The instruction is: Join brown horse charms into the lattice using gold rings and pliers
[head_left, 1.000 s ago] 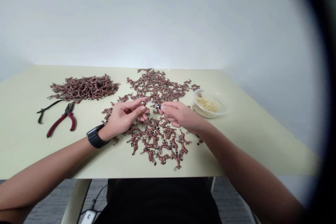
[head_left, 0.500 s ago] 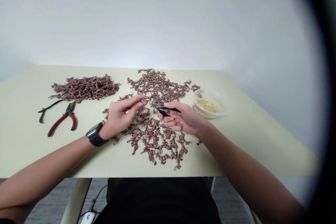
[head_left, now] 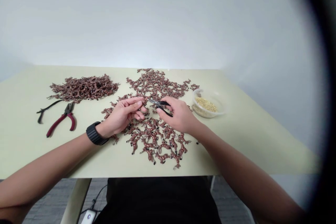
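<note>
My right hand is closed round small black-handled pliers, whose tip points left toward my left hand. My left hand, with a black watch on its wrist, pinches something small between thumb and fingertips just at the pliers' tip; I cannot make out what it is. Both hands hover over a spread of small brown horse-shaped charms scattered on the pale green table.
A heap of the same brown charms lies at the back left. Red-handled pliers and a black-handled tool lie at the left. A clear plastic bowl of small gold pieces stands right of my hands.
My right hand turned, so the pliers' black handles now show. My left hand's fingers opened briefly, then curled back into a pinch at the pliers' tip.
</note>
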Available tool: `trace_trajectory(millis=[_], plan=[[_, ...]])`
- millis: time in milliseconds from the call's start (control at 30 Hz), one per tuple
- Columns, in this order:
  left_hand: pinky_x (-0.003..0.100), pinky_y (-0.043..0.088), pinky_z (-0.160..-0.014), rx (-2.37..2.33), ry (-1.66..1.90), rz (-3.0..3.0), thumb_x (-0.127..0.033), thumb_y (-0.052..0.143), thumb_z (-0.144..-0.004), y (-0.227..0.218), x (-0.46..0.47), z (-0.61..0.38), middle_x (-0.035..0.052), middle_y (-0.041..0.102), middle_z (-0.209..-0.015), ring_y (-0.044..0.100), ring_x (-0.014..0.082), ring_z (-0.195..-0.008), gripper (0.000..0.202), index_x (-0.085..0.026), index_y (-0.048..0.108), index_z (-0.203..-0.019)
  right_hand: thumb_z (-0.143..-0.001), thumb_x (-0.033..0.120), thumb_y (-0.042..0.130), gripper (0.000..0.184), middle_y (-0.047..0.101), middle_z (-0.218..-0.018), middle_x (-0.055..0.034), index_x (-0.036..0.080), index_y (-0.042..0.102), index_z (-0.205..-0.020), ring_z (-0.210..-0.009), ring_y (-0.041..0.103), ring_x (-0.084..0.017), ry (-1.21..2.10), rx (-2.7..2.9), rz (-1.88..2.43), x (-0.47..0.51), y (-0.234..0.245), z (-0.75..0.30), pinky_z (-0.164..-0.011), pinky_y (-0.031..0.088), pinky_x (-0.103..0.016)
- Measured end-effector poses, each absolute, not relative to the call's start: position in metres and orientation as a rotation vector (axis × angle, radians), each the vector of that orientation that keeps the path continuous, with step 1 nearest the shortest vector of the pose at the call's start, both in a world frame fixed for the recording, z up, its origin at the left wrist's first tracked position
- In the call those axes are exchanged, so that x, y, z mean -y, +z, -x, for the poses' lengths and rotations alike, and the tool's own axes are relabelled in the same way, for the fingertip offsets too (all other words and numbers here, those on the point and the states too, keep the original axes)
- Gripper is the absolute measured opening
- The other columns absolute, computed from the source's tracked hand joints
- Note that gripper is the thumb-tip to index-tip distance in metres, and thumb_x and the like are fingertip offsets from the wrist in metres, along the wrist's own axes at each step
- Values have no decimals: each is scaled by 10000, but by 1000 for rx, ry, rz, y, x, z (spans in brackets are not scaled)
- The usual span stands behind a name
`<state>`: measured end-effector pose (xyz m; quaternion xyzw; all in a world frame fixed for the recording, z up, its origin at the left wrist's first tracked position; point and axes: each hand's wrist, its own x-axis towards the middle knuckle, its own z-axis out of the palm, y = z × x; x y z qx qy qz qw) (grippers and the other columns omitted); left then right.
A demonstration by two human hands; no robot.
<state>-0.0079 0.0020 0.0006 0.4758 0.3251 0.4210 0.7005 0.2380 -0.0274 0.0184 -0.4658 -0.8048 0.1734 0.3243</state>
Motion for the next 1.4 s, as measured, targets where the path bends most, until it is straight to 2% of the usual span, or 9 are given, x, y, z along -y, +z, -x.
trace_trajectory(millis=[567, 667, 833, 967, 1033, 1100, 1167, 1267, 1400], plan=[[211, 611, -606, -771, 950, -1176, -304, 796, -857, -3, -2, 5, 122, 786, -956, 748, 157, -699, 398, -137, 725, -1211, -975, 497, 535, 317, 459, -650, 42, 199, 575, -874, -559, 412, -109, 707, 2062, 1256, 26, 16, -239, -560, 289, -275], [279, 639, -661, -823, 993, -1354, -342, 771, -874, -2, 3, 3, 123, 789, -960, 760, 190, -740, 397, -138, 742, -1213, -979, 525, 523, 359, 449, -660, 39, 200, 553, -829, -557, 389, -104, 955, 1980, 1243, 25, 17, -240, -527, 297, -261], [400, 648, -833, -903, 1106, -1780, -258, 700, -913, -1, 8, 9, 64, 801, -971, 765, 203, -795, 418, -243, 688, -1331, -981, 539, 504, 358, 289, -673, 60, 196, 571, -901, -536, 161, -96, 1838, 1585, 1052, 21, 25, -245, -421, 160, -238], [392, 578, -1004, -957, 1171, -2026, -144, 756, -812, 3, 3, 17, 38, 788, -1101, 750, 216, -982, 378, -302, 784, -1154, -955, 555, 502, 381, 204, -662, 67, 192, 548, -849, -556, 87, -107, 2150, 1364, 930, 20, 26, -245, -408, 90, -249], [393, 580, -996, -966, 1189, -1974, -164, 765, -811, 3, -1, 18, 44, 786, -1107, 747, 219, -992, 357, -298, 789, -1141, -949, 585, 479, 405, 207, -659, 66, 198, 542, -846, -547, 99, -109, 2081, 1371, 954, 20, 23, -243, -408, 104, -254], [401, 616, -911, -949, 1185, -1816, -232, 751, -856, 1, -5, 16, 67, 796, -1029, 759, 214, -891, 395, -260, 741, -1250, -955, 606, 463, 418, 260, -660, 58, 205, 545, -870, -535, 150, -111, 1821, 1483, 1039, 20, 18, -241, -418, 152, -259], [368, 641, -786, -895, 1119, -1605, -302, 735, -893, -2, -8, 13, 93, 792, -968, 758, 204, -789, 467, -199, 676, -1345, -960, 590, 487, 392, 356, -666, 43, 210, 548, -884, -540, 254, -114, 1368, 1659, 1158, 21, 13, -240, -462, 228, -266], [264, 624, -663, -792, 962, -1324, -317, 741, -903, -7, -12, 12, 110, 779, -947, 750, 175, -738, 471, -143, 664, -1334, -958, 508, 547, 304, 468, -692, 22, 207, 557, -910, -606, 394, -132, 713, 1868, 1256, 22, 8, -238, -567, 299, -287], [195, 608, -641, -706, 875, -1127, -261, 738, -911, -10, -14, 14, 108, 770, -959, 744, 139, -722, 410, -142, 673, -1298, -960, 449, 544, 255, 537, -774, -2, 195, 569, -963, -667, 444, -146, 454, 2030, 1215, 24, 8, -235, -624, 307, -295]])
